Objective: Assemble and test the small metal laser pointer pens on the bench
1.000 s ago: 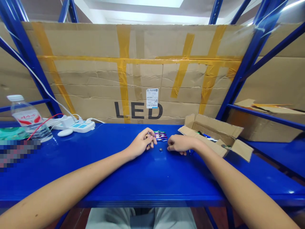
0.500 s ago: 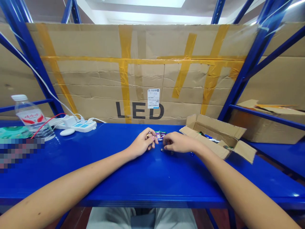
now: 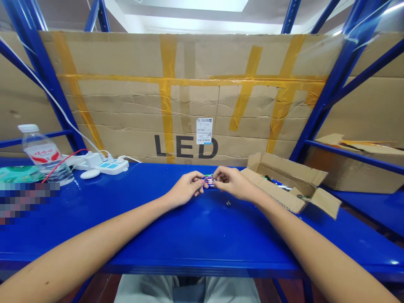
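My left hand (image 3: 191, 187) is closed in a pinch at the middle of the blue table (image 3: 176, 235). What lies between its fingertips is too small to name. Facing it, my right hand (image 3: 232, 182) has thumb and forefinger drawn together, and their contents are also too small to make out. Several slim shiny coloured pieces (image 3: 209, 181), purple, silver and green, lie between the two hands, partly covered by the fingers. One small metal piece (image 3: 228, 203) rests on the table just below my right hand.
An open cardboard box (image 3: 287, 181) with pens or similar slim things stands to the right. At left are a water bottle (image 3: 46, 158), a white power strip (image 3: 110, 165) and a white oval object (image 3: 90, 174). A large carton (image 3: 132, 109) closes off the back.
My right hand has moved up and slightly left, closer to my left hand. The small piece that lay by its fingertips no longer shows on the table. My left hand has barely moved.
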`<state>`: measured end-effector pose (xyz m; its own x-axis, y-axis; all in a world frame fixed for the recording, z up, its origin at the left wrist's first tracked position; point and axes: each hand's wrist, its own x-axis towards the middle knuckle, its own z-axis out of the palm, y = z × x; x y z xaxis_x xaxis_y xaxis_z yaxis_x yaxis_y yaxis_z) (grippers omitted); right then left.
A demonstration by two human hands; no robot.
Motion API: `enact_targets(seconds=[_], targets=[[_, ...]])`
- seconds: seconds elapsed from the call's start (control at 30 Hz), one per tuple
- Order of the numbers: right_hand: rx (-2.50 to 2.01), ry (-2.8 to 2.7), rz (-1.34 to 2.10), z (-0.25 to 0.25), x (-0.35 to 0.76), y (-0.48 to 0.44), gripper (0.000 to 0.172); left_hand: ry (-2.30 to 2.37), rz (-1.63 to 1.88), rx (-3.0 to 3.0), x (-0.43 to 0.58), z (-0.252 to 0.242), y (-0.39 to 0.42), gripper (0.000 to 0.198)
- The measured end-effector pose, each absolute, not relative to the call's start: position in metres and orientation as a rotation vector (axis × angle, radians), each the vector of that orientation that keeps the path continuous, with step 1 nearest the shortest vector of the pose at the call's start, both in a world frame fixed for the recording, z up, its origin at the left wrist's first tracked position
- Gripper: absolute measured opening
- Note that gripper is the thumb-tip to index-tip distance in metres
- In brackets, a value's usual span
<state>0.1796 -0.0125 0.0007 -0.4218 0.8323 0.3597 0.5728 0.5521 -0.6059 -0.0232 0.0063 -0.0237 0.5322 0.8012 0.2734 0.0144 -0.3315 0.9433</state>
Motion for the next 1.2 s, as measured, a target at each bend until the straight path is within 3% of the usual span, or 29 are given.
enact_targets(seconds=[0.2,0.4,0.6,0.8,1.03,1.2], targets=[[-0.909,-2.142,0.249,-0.001,0.172,-0.013,0.009,0.727,0.914,1.834,-0.021,-0.021,0.000,0.032],[-0.759,-2.281,0.011,-0.006,0.173,-0.012,0.027,0.748,0.948,1.829,-0.021,-0.023,-0.001,0.029],[-0.757,-2.354,-0.101,-0.009,0.181,-0.008,0.025,0.795,0.974,1.933,-0.019,-0.023,-0.005,0.015],[-0.880,-2.372,0.148,-0.003,0.180,-0.012,0.019,0.769,1.084,2.458,-0.023,-0.023,-0.008,0.006],[-1.061,-2.128,1.032,-0.004,0.172,-0.017,0.025,0.761,0.970,2.948,-0.027,-0.018,-0.009,0.014],[-1.049,-2.203,0.765,-0.005,0.173,-0.015,0.026,0.936,0.953,2.902,-0.025,-0.013,-0.011,0.021]])
